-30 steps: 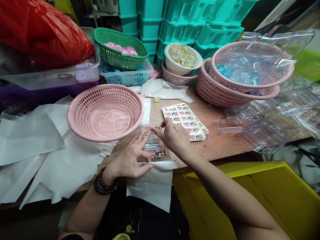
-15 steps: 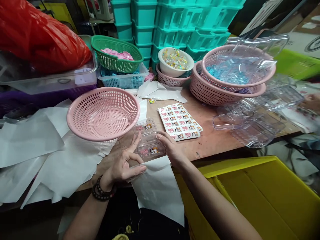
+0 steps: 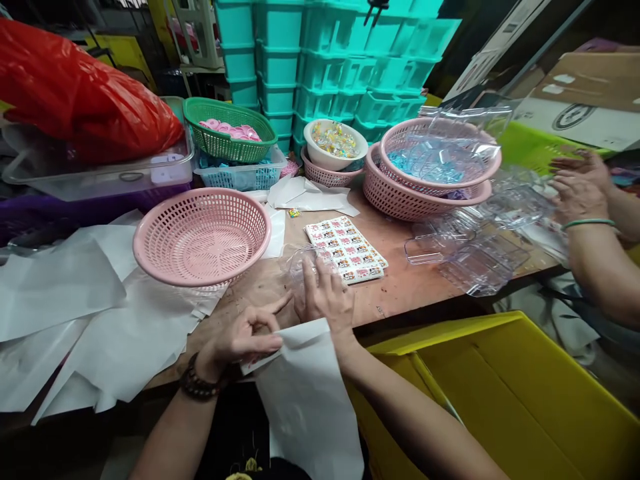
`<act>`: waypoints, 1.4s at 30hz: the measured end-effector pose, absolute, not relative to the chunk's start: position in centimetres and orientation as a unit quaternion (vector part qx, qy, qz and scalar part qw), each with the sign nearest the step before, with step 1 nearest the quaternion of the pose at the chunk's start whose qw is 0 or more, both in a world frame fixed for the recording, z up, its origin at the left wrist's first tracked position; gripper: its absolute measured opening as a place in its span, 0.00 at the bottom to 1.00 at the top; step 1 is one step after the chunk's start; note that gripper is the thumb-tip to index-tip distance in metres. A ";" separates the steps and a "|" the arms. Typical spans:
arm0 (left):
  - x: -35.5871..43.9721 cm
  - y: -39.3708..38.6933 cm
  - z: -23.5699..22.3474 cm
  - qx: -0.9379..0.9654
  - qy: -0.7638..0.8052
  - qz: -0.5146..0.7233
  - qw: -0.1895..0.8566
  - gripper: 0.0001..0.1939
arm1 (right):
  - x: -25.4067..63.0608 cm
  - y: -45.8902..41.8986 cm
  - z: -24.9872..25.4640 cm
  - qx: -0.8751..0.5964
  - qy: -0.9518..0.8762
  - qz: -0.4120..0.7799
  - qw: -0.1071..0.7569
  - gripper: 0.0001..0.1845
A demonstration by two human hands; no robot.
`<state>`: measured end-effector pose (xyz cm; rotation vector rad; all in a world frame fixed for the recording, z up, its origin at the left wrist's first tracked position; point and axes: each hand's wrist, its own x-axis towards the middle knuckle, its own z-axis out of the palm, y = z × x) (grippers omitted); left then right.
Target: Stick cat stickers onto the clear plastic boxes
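My left hand (image 3: 245,340) pinches a white backing sheet (image 3: 313,400) between thumb and fingers; the sheet hangs over the table's front edge, and a bit of pink print shows by the thumb. My right hand (image 3: 327,300) lies palm down with outstretched fingers over a clear plastic case (image 3: 295,263). Most of that case is hidden beneath the hand. Just beyond the right fingers is a small pile of cat sticker sheets (image 3: 350,247). To the left of the case stands a pink woven-look plastic basket (image 3: 203,237) with nothing in it.
Loose white sheets (image 3: 85,293) cover the left side. Pink baskets (image 3: 410,200) with blue pieces stand back right, near clear plastic cases (image 3: 480,263). Teal bins (image 3: 325,73) rise behind. A yellow box (image 3: 500,387) is below right. Another person's hands (image 3: 580,187) are at far right.
My right hand has moved from the case's right edge onto its top, covering the printed cats. The left hand, still pinching the sheet, has drawn back from the case. Another person's hands have come into view.
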<state>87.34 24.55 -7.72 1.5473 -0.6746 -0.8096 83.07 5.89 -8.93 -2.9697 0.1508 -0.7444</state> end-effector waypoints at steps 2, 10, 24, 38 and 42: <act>86.8 26.9 -7.0 0.678 -0.295 -0.348 0.576 0.17 | 83.2 6.9 -9.4 -0.964 0.022 -0.262 0.031 0.23; 85.5 28.2 -3.0 0.808 -0.363 -0.276 0.374 0.16 | 80.6 4.4 -1.8 -0.883 -0.054 -0.078 0.460 0.17; 82.5 23.4 -7.3 0.747 -0.217 -0.301 0.552 0.13 | 74.6 1.7 -3.2 -0.921 -0.050 -0.031 0.386 0.12; 81.4 20.9 -8.1 0.701 -0.124 -0.263 0.651 0.15 | 74.7 2.2 -6.3 -0.883 0.002 -0.156 0.443 0.06; 81.5 20.4 -8.8 0.730 -0.065 -0.231 0.639 0.21 | 74.9 2.7 -6.6 -0.894 -0.042 -0.220 0.388 0.05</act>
